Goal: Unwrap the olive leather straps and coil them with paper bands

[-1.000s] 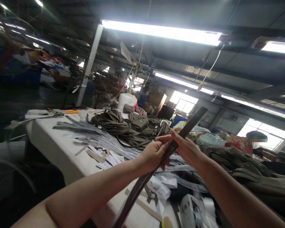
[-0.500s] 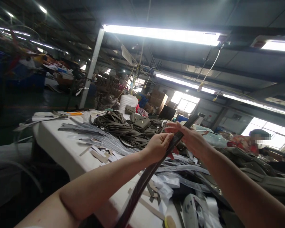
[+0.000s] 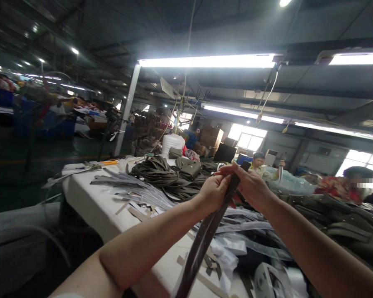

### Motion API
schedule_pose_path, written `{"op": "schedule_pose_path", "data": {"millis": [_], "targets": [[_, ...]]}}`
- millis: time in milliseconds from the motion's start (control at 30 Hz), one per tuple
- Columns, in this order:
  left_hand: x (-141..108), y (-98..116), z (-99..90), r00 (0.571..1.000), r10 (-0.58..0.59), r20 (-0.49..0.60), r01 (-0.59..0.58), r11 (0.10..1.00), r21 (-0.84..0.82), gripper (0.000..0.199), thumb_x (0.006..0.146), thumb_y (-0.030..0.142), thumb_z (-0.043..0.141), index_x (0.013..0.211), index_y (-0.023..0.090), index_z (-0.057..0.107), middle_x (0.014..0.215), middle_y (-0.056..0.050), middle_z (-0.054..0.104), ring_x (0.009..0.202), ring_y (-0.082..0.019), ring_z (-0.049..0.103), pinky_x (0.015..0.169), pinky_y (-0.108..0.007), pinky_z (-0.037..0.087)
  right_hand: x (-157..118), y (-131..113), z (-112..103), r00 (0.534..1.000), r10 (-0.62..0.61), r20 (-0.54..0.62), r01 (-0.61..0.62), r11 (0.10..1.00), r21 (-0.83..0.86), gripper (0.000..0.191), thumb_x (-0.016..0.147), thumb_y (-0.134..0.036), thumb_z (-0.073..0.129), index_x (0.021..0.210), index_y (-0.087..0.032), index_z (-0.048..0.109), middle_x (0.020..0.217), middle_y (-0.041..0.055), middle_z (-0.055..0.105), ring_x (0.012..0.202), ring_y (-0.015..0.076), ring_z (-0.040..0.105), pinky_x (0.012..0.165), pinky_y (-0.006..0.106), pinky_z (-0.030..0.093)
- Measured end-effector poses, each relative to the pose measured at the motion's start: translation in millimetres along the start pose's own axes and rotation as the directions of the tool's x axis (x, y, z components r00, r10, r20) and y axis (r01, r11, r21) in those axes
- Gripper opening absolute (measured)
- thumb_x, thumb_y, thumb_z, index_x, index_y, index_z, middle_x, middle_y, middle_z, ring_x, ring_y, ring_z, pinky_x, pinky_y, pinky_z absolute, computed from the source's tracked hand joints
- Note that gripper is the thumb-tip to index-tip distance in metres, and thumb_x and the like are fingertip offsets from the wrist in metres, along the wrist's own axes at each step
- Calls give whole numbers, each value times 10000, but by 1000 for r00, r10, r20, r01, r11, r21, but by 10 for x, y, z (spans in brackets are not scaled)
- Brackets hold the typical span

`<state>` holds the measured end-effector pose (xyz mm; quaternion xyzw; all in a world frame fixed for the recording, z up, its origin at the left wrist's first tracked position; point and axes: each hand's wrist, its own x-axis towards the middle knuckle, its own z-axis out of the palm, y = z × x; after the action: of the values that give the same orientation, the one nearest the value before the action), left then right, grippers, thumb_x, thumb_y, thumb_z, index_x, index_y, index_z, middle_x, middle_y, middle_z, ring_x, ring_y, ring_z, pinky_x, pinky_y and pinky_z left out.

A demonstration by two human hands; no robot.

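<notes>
A long dark strap (image 3: 207,231), with a glossy clear layer on its lower part, runs from between my hands down to the bottom edge. My left hand (image 3: 216,191) is closed on it near its upper end, thumb on top. Just above and to the right, my right hand (image 3: 244,178) grips the strap's end, fingers reaching over toward my left hand. Beyond them on the white table (image 3: 112,207) lie a heap of dark straps (image 3: 155,171), a small dark pouch (image 3: 189,170) and clear plastic sleeves (image 3: 136,188).
Paper scraps (image 3: 139,213) and a white tape dispenser (image 3: 265,279) lie nearer. Dark bags (image 3: 338,219) are piled at the right. Two people sit beyond, one in a red patterned top (image 3: 332,186). A white roll (image 3: 172,145) stands at the back.
The view has shifted, so the table sits lower and further right. My right hand has closed in around the strap's end, covering more of it. A second person now shows behind it.
</notes>
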<state>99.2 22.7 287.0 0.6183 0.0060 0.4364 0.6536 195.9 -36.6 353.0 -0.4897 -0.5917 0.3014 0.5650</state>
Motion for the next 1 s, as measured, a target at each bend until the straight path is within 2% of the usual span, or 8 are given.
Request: {"op": "schedule_pose_path", "data": {"millis": [233,433,500,600,700,800,900,1000], "targets": [[-37,-37,73,999,-24,-20,24,1000,14,516,785,682,547,760,167,530,531,-5,653,331,-107,538,329,-185,404,65,63,-170,952,-227,-207,227,974,-23,443,688,-564,758,884,-171,698,732,62,741,695,202,700,659,309,555],[-42,-31,76,1000,0,-31,2,998,65,506,810,655,523,748,154,555,547,-12,655,332,-96,528,315,-173,366,-75,202,-83,998,-51,-35,48,995,-84,507,778,-599,635,1005,-149,696,470,-26,593,306,122,448,335,249,351],[-47,-16,41,999,17,-39,-14,998,61,498,814,646,526,761,152,567,541,-9,653,331,-97,523,318,-179,376,-105,209,-107,999,-40,-20,39,998,-55,497,799,-572,613,1048,-148,687,533,-11,628,366,131,495,388,260,400],[-48,40,-43,995,52,-87,-49,998,34,491,818,639,532,787,151,577,523,-1,647,329,-97,516,339,-189,408,-138,232,-178,997,-73,-19,74,996,43,425,805,-493,593,1049,-158,689,810,53,719,660,174,640,644,305,518],[-40,118,-115,979,111,-169,-109,994,20,488,831,634,531,747,154,560,506,5,632,336,-88,513,351,-179,407,-248,409,-124,990,4,144,-4,1000,2,370,726,-342,665,1061,-185,677,983,54,709,826,187,646,724,296,513],[-10,163,-143,976,132,-173,-137,990,-19,486,841,628,537,764,149,566,525,-2,639,347,-85,522,346,-165,379,-471,757,156,878,258,404,-184,960,-212,535,690,-309,747,1194,-198,606,918,34,697,673,157,639,575,255,489],[44,122,-203,993,78,-92,-88,989,-115,506,830,643,553,838,139,599,549,-9,651,401,-111,575,403,-185,435,-697,1033,526,751,469,464,-369,881,-295,624,797,-525,650,1299,-176,524,726,7,660,514,142,622,468,237,455],[-5,-37,-387,997,-79,-10,75,975,-211,613,825,723,471,808,130,623,581,-36,663,484,-129,613,475,-197,468,-729,990,714,735,509,448,-472,858,-201,613,822,-652,552,1164,-145,608,690,40,683,525,158,648,478,244,470]]}}
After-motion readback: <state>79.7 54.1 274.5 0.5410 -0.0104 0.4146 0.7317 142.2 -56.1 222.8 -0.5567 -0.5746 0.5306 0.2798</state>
